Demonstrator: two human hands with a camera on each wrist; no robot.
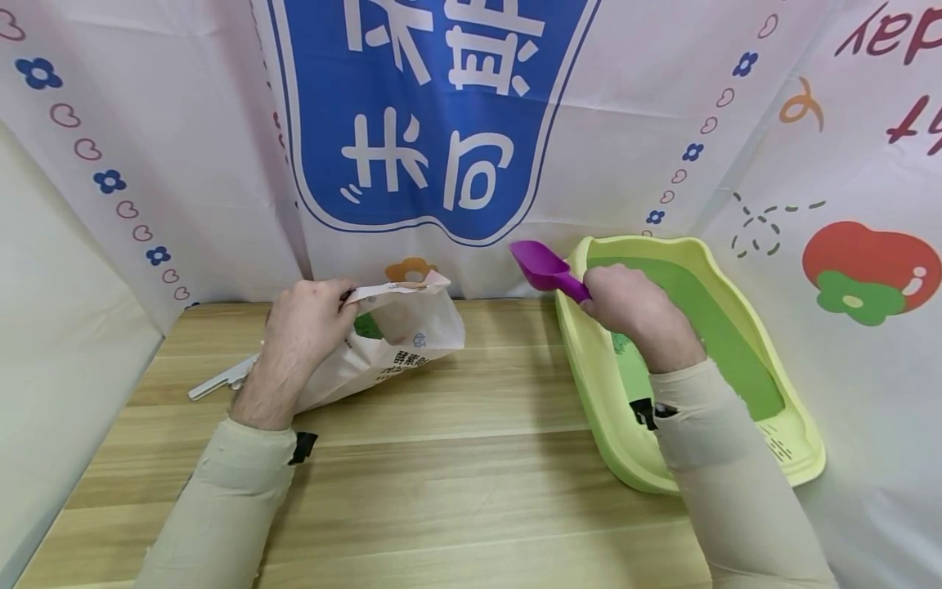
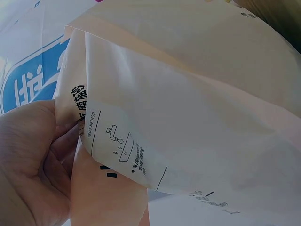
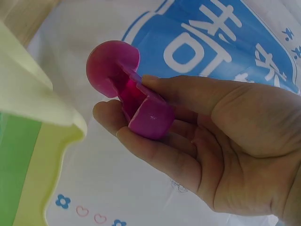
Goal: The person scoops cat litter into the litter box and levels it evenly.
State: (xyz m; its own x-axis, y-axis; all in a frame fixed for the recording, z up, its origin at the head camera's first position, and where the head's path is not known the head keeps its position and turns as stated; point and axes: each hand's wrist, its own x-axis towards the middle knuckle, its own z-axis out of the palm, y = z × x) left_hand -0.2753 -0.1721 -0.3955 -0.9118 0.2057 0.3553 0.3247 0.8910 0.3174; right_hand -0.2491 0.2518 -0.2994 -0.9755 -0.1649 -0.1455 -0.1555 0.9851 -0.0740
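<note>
My left hand grips the top edge of a white cat litter bag on the left side of the table. The bag leans over with its mouth open toward the right, and something green shows inside. In the left wrist view, printed writing and a small drawing mark the bag. My right hand pinches the handle of a purple scoop between thumb and fingers. The scoop is above the left rim of a light green litter box, its bowl pointing left, toward the bag.
A white, flat, narrow object lies on the wooden table beside the left wrist, partly hidden. Behind the table hangs a printed white cloth with a blue panel. The litter box stands at the table's right side, close to the cloth.
</note>
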